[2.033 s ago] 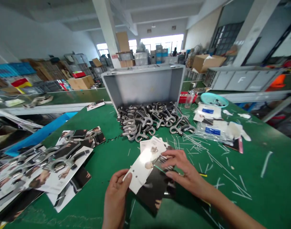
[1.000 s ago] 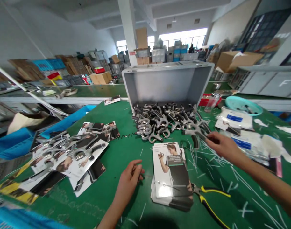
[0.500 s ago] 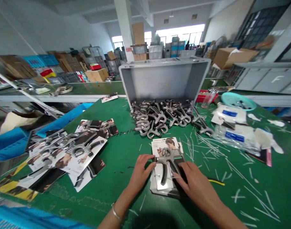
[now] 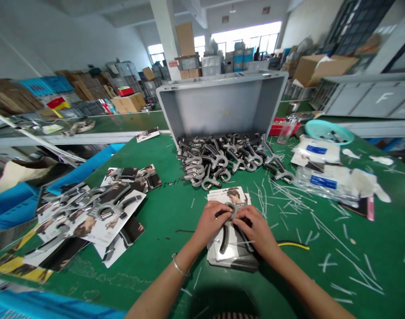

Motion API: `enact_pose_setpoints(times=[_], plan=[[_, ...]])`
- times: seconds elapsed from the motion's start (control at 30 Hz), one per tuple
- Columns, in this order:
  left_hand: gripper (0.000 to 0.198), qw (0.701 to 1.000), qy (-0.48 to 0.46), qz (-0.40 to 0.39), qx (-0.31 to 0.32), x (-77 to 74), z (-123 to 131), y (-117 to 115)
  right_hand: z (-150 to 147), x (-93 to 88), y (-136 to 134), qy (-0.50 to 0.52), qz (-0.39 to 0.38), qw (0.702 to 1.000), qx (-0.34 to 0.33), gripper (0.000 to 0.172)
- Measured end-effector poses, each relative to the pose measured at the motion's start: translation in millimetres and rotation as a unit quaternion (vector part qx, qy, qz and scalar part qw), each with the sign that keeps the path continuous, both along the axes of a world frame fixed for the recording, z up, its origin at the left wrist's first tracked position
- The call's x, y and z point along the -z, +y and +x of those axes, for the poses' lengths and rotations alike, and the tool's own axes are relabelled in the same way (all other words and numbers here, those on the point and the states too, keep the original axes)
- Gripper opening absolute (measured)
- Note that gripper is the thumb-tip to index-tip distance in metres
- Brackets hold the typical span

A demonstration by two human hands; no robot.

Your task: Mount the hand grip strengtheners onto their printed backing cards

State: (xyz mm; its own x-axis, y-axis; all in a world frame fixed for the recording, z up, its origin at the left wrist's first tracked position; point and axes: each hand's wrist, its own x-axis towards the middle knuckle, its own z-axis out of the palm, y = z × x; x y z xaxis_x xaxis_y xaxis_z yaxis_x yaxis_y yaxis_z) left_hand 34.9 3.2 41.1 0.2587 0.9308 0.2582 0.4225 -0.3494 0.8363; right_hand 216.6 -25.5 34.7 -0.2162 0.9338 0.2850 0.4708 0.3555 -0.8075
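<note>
A grey and black hand grip (image 4: 225,237) lies on a stack of printed cards (image 4: 234,264) near the table's front, its two handles pointing toward me. My left hand (image 4: 213,220) is closed on the upper left of the grip, near its ring. On the ring's right side, my right hand (image 4: 255,228) pinches at the same grip, with a thin white strip by its fingers. The fingertips of both hands nearly meet and hide part of the ring. Behind the cards is a heap of similar grips (image 4: 219,159).
A grey crate (image 4: 219,104) stands on its side behind the heap. Carded grips (image 4: 96,217) lie at the left. Plastic bags (image 4: 325,181), a turquoise plate (image 4: 329,132), scattered white strips and a yellow-handled tool (image 4: 294,244) are on the right.
Both hands have moved up to the grip's ring and closer together. My right hand has left the lower right of the card. The view has shifted slightly.
</note>
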Motion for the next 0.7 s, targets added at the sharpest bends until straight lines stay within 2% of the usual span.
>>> enact_pose_setpoints(times=[0.07,0.23,0.4,0.7], plan=[[0.009,0.999,-0.022,-0.001,-0.026,4.4,0.3,-4.1,-0.8,1.8,3.6,0.011,0.0,1.0,0.015,0.012],[0.009,0.999,-0.041,0.009,-0.017,10.7,-0.6,-5.0,-3.6,3.1,3.0,-0.029,0.005,0.999,-0.013,0.016],[0.009,0.999,-0.045,0.015,-0.009,10.7,-1.3,-5.2,-1.2,4.2,0.3,-0.04,-0.002,0.999,-0.036,0.014],[0.01,0.998,-0.056,0.009,-0.011,10.2,-3.1,-7.2,-1.7,2.8,1.8,-0.035,-0.012,0.999,-0.035,0.011]])
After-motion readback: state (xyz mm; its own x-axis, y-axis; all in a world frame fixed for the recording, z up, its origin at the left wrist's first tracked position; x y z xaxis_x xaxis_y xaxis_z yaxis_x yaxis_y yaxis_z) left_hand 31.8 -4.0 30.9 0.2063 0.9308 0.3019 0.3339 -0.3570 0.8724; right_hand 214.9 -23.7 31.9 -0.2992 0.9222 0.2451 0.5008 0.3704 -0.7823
